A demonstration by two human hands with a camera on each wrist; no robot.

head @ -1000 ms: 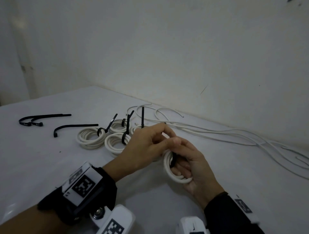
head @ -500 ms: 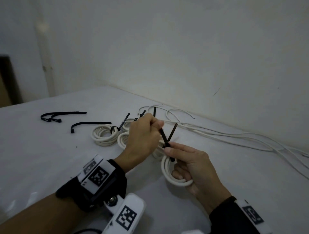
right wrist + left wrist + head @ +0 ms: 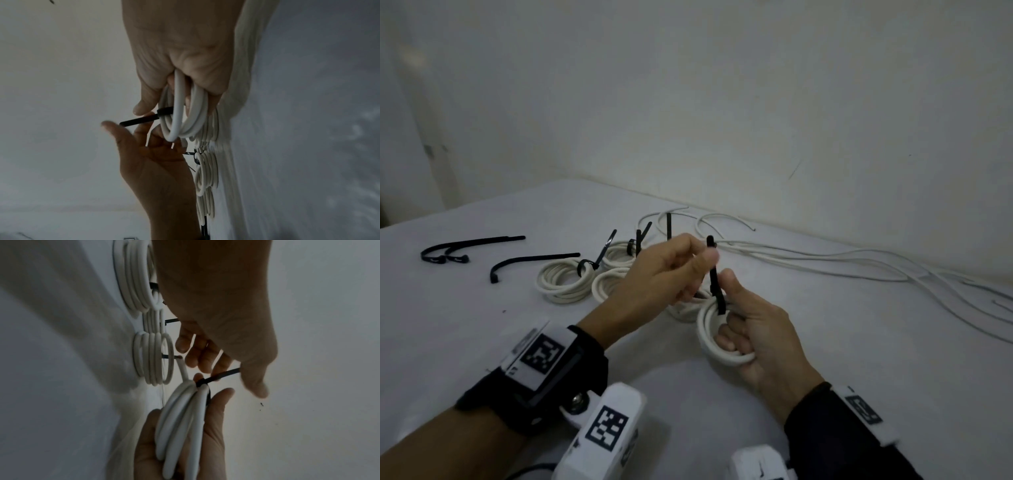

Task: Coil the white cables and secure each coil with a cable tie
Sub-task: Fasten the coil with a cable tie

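The right hand (image 3: pixel 760 339) holds a small white cable coil (image 3: pixel 714 337) just above the tabletop (image 3: pixel 465 325), its fingers curled through the middle of the coil and its thumb upright beside a black cable tie (image 3: pixel 715 281) that wraps the coil's top. The left hand (image 3: pixel 664 277) pinches the free tail of that tie between thumb and forefinger, and the tail stands up from the coil with its tip showing above the fingers. So the right grip is clamped on the coil and the left grip on the tie. Behind the hands, several finished coils (image 3: pixel 563 282) lie close together on the tabletop, each bound with a black tie whose tail sticks up. To the left of them, loose black ties (image 3: pixel 530 262) lie apart from the coils. Uncoiled white cables (image 3: pixel 859 263) run along the far edge of the tabletop, below the wall (image 3: pixel 722 102).
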